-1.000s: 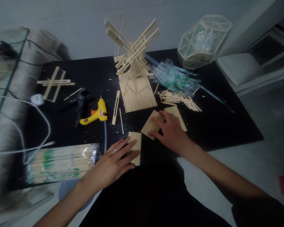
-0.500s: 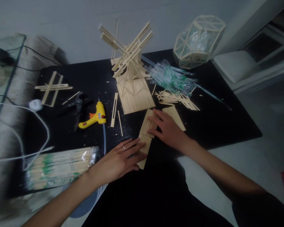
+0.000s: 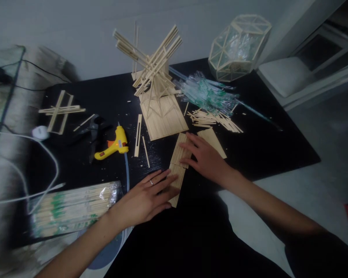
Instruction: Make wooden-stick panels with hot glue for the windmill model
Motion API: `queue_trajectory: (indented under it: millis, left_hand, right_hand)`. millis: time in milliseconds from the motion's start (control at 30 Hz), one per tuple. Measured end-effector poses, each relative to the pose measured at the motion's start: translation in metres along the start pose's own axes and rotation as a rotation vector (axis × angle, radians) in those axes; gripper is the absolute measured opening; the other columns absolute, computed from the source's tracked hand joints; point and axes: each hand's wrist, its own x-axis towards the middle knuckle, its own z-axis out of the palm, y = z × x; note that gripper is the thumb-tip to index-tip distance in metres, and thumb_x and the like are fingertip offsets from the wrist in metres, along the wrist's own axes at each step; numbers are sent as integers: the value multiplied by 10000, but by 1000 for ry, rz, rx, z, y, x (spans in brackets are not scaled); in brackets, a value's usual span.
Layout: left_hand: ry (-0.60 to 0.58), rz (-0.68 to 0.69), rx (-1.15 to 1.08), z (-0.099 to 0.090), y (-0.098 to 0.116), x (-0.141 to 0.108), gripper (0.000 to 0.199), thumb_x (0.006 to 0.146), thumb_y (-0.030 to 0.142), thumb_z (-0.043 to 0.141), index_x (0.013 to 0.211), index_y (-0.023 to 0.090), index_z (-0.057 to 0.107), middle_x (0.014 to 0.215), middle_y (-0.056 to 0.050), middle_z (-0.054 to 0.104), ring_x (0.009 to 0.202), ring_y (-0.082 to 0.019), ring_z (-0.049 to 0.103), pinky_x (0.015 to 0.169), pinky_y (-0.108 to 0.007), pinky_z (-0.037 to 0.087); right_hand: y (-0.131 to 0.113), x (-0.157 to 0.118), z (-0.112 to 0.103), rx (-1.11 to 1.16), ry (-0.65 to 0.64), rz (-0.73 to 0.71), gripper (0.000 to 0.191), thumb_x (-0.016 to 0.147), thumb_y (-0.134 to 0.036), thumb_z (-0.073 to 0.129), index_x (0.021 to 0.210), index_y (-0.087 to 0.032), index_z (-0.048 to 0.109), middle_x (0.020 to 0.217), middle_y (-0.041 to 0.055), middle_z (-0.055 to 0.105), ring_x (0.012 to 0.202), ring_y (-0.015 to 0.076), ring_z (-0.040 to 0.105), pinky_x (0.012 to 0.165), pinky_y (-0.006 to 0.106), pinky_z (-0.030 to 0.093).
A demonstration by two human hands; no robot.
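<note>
Two narrow stick panels lie end to end near the table's front edge, an upper panel (image 3: pixel 178 152) and a lower panel (image 3: pixel 179 173). My left hand (image 3: pixel 147 197), with a ring on one finger, rests with fingers spread on the lower panel. The fingers of my right hand (image 3: pixel 204 158) are apart and touch the upper panel. Another flat panel (image 3: pixel 214 143) lies right of that hand. Behind them stands a stick windmill model (image 3: pixel 155 73) on a slatted base (image 3: pixel 164 117). A yellow glue gun (image 3: pixel 114 143) lies to the left.
On the black table (image 3: pixel 266 150) are a stick frame (image 3: pixel 62 110), dark pliers (image 3: pixel 94 133), loose sticks (image 3: pixel 227 122), plastic wrappers (image 3: pixel 205 94) and a bag of sticks (image 3: pixel 75 206). A geometric stick lantern (image 3: pixel 239 48) stands at the back right. A white cable (image 3: pixel 56 164) crosses the left side.
The view has shifted slightly, so the objects at the back and left appear a little further left. Both hands stay on the panels with hardly any movement.
</note>
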Motion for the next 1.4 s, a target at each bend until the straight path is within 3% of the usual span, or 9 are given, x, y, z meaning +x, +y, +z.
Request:
queue_trajectory:
  millis: [233, 367, 467, 533, 633, 800, 967, 1133, 1400]
  left_hand:
    - [-5, -19, 50, -2, 1, -5, 388, 1060, 338, 591, 1438, 254, 614, 1654, -75, 490, 1576, -282, 391, 1263, -533, 420]
    - [66, -74, 84, -2, 1, -6, 398, 1067, 349, 575, 1451, 248, 611, 1634, -92, 513, 1573, -299, 396, 1246, -552, 438]
    - [128, -142, 106, 2, 1, -2, 398, 1051, 369, 606, 1430, 248, 630, 1610, -96, 542, 1557, -316, 421, 1237, -566, 446]
    - [177, -176, 120, 9, 1, 2, 432, 1030, 388, 639, 1435, 238, 620, 1584, -106, 569, 1538, -327, 449, 1227, -573, 456]
    - [271, -235, 132, 18, 3, 7, 614, 1002, 433, 671, 1528, 163, 504, 1565, -173, 575, 1494, -336, 508, 1215, -575, 472]
    - [297, -316, 41, 17, 5, -1, 800, 969, 514, 694, 1597, 130, 382, 1648, -215, 458, 1545, -346, 434, 1244, -579, 435]
    - [269, -330, 56, 7, 2, -12, 702, 1010, 449, 660, 1587, 136, 409, 1628, -187, 497, 1535, -325, 454, 1251, -591, 422]
    - [237, -275, 113, 4, -1, -12, 596, 1025, 401, 648, 1543, 150, 494, 1553, -145, 596, 1505, -322, 496, 1262, -617, 392]
    - [241, -289, 103, 3, -1, -8, 531, 1041, 350, 627, 1518, 145, 518, 1569, -144, 579, 1507, -301, 498, 1265, -595, 398]
  right_hand:
    - [16, -10, -15, 1, -56, 47, 474, 980, -285, 716, 1433, -170, 639, 1647, 195, 455, 1572, 368, 376, 1265, 606, 380]
    - [29, -17, -32, 62, -150, 7, 483, 969, -199, 694, 1447, -199, 628, 1665, 146, 449, 1591, 341, 340, 1264, 596, 390]
    - [21, -17, -35, 94, -135, -66, 477, 958, -104, 634, 1425, -198, 641, 1647, 127, 481, 1592, 316, 345, 1270, 597, 378]
    - [6, -16, -30, 113, -77, -126, 426, 968, -94, 612, 1383, -168, 665, 1604, 140, 533, 1560, 300, 412, 1275, 578, 379]
    - [-20, -15, -14, 152, -35, -230, 334, 1006, -151, 610, 1330, -153, 693, 1499, 141, 633, 1441, 273, 566, 1214, 500, 488]
    - [-38, -19, 10, 96, -48, -313, 353, 1024, -225, 633, 1352, -101, 666, 1513, 204, 603, 1466, 326, 535, 1201, 545, 493]
    - [-35, -20, 14, 111, -80, -280, 320, 1028, -254, 656, 1334, -163, 672, 1546, 172, 583, 1498, 300, 504, 1217, 544, 476]
    - [-34, -17, 14, 99, -87, -286, 398, 1033, -233, 653, 1421, -148, 627, 1574, 175, 561, 1519, 296, 477, 1235, 530, 454]
    - [-31, -12, 20, 104, -113, -294, 392, 1050, -220, 620, 1435, -150, 640, 1610, 186, 513, 1555, 305, 419, 1242, 564, 426]
